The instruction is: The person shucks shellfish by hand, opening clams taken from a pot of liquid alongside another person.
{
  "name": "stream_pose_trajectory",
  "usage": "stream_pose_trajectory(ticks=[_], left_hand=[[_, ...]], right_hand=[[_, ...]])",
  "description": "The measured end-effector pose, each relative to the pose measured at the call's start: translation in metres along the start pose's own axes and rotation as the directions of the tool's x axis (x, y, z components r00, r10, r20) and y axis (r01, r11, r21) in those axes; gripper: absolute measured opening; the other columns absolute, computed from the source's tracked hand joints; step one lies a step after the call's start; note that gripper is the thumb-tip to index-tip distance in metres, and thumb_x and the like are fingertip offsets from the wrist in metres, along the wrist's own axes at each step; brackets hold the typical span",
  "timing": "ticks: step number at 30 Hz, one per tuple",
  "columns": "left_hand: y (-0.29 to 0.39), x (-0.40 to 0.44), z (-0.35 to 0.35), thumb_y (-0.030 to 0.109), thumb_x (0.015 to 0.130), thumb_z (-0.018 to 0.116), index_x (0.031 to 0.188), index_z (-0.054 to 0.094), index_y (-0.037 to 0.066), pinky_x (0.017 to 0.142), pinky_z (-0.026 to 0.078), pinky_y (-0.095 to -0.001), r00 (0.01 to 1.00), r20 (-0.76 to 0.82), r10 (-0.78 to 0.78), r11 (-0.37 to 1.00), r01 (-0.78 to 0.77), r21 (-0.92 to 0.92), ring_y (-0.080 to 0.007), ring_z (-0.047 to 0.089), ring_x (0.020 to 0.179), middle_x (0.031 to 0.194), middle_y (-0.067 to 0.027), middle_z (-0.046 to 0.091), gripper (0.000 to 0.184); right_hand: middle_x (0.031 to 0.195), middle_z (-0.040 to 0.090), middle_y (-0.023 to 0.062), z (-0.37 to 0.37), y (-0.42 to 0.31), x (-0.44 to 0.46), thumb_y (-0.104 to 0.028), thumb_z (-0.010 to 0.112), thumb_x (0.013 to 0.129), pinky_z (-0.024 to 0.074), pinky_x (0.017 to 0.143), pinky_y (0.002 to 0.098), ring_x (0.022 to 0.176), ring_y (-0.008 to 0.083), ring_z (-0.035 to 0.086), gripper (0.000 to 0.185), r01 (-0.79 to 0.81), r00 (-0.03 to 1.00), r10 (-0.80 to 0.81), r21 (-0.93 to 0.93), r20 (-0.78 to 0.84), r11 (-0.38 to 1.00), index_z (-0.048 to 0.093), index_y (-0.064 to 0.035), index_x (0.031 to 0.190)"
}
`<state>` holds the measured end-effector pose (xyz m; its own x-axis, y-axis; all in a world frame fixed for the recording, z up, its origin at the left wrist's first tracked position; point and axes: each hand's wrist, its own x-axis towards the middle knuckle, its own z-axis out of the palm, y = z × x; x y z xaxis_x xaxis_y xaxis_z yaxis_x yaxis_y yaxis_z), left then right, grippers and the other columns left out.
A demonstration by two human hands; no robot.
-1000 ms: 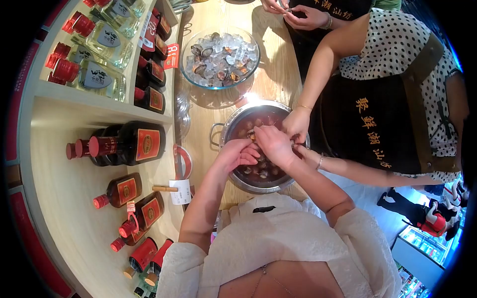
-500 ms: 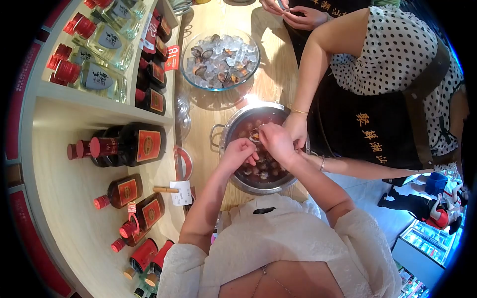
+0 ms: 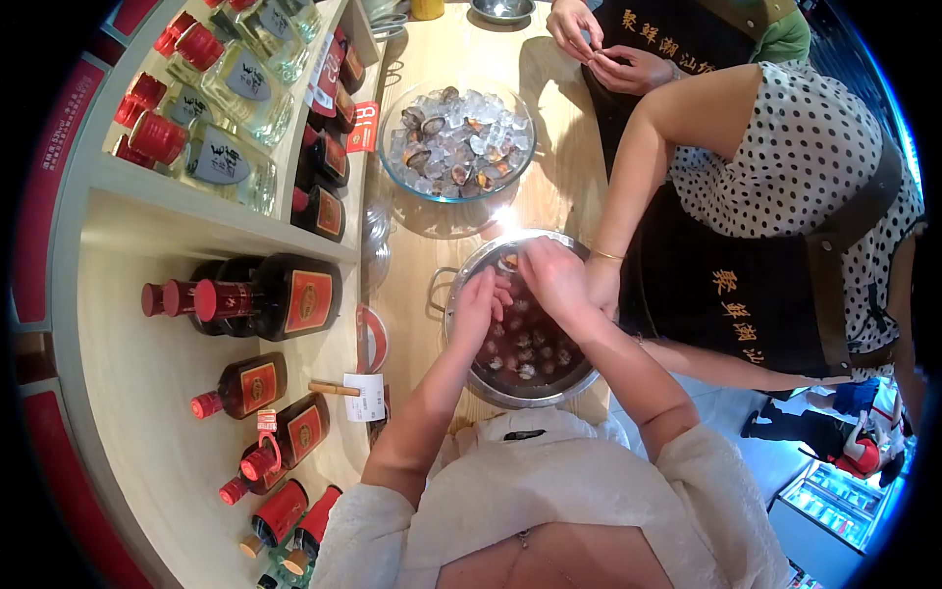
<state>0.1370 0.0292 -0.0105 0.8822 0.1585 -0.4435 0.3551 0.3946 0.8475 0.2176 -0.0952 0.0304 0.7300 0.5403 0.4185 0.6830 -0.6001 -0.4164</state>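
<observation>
A metal pot of reddish-brown liquid sits before me, with several ribbed cockles in it. Over its far side, my right hand pinches an opened cockle whose orange flesh shows. Close beside it, my left hand is held over the pot with loosely bent fingers apart and nothing visible in them. A co-worker's hand is at the pot's right rim, partly hidden behind my right hand; what it holds is hidden.
A glass bowl of ice and opened shellfish stands farther back on the wooden counter. Shelves of bottles line the left. Co-workers in black aprons stand at the right. A small metal bowl is at the back.
The whole view has shifted slightly, the counter appearing lower and farther right. My left hand has moved closer to my right hand and the opened cockle, its fingers less curled.
</observation>
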Motion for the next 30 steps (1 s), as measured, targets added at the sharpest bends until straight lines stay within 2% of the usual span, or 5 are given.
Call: stream_pose_trajectory(ticks=[11,13,14,17,30], left_hand=[[-0.017,0.008,-0.009,0.017,0.086,0.055,0.081,0.053,0.004,0.042,0.038,-0.0212,0.987,0.027,0.156,0.982,-0.158,0.105,-0.0091,0.046,0.044,0.062,-0.0056,0.057,0.015],[-0.021,0.007,-0.012,0.016,0.080,0.061,0.084,0.054,0.004,0.048,0.043,-0.0280,0.901,0.121,0.416,0.570,-0.363,0.738,-0.0188,0.053,0.050,0.063,-0.0094,0.057,0.015],[-0.022,0.007,-0.015,0.018,0.074,0.063,0.083,0.055,0.005,0.059,0.046,-0.0407,0.945,0.172,0.277,0.460,-0.287,0.840,-0.0317,0.058,0.066,0.071,-0.0125,0.059,0.017],[-0.035,-0.001,-0.013,0.013,0.072,0.063,0.083,0.056,0.005,0.060,0.047,-0.0380,0.909,0.221,0.354,0.340,-0.345,0.875,-0.0293,0.058,0.066,0.071,-0.0116,0.058,0.016],[-0.048,-0.010,-0.026,0.012,0.075,0.059,0.079,0.057,0.005,0.062,0.046,-0.0380,0.912,0.183,0.367,0.494,-0.357,0.793,-0.0299,0.057,0.069,0.072,-0.0109,0.056,0.008]], right_hand=[[0.069,0.053,0.0103,0.008,0.010,0.007,-0.006,0.060,0.071,0.0453,0.057,0.0369,0.065,0.0274,0.056,0.007,-0.060,0.998,0.061,-0.047,0.020,0.997,0.054,-0.0058,0.075],[0.069,0.055,0.0111,0.011,0.012,0.026,-0.008,0.059,0.073,0.0452,0.056,0.0378,0.064,0.0285,0.056,0.005,-0.091,0.996,0.091,-0.011,0.009,0.996,0.056,-0.0055,0.074],[0.067,0.054,0.0105,0.013,0.012,0.041,-0.009,0.060,0.073,0.0454,0.055,0.0373,0.063,0.0279,0.056,0.007,-0.074,0.997,0.073,-0.033,-0.025,0.997,0.054,-0.0055,0.072],[0.065,0.054,0.0102,0.034,0.015,0.087,-0.013,0.061,0.073,0.0459,0.054,0.0375,0.061,0.0279,0.056,0.011,-0.056,0.995,0.051,-0.057,-0.091,0.997,0.053,-0.0054,0.070],[0.066,0.062,0.0114,0.107,0.035,0.172,-0.015,0.060,0.065,0.0490,0.053,0.0384,0.061,0.0263,0.061,0.009,-0.096,0.995,0.097,-0.310,-0.015,0.946,0.061,-0.0067,0.063]])
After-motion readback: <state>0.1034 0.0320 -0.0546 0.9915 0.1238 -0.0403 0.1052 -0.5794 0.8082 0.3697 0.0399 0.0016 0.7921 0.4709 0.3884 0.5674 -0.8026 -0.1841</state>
